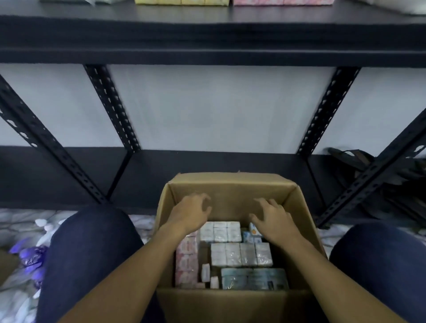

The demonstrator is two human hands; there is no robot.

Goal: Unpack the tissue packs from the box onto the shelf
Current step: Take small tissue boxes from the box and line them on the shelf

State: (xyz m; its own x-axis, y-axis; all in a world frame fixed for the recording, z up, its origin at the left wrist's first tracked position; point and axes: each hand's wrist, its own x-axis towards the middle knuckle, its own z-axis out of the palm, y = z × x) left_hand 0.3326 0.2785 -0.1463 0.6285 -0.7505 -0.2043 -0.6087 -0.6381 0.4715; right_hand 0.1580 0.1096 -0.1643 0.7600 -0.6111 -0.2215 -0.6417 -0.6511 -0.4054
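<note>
An open cardboard box [230, 184] stands on the floor between my knees, in front of a black metal shelf [207, 34]. Inside lie several wrapped tissue packs: white ones [241, 253] in the middle, pink ones [186, 256] along the left wall, greenish ones [253, 277] at the near side. My left hand [190, 213] hovers inside the box over the far left, fingers spread and holding nothing. My right hand [270, 219] hovers over the far right of the packs, fingers apart and empty too. Yellow packs [182, 1] and pink packs [283, 1] rest on the upper shelf at the frame's top.
The lower shelf board [69, 175] lies dark behind the box, crossed by slanted perforated black posts [110, 106]. Dark bags [391, 175] lie at the right on that board. A purple and white patterned floor covering [27, 253] shows at left beside my knee.
</note>
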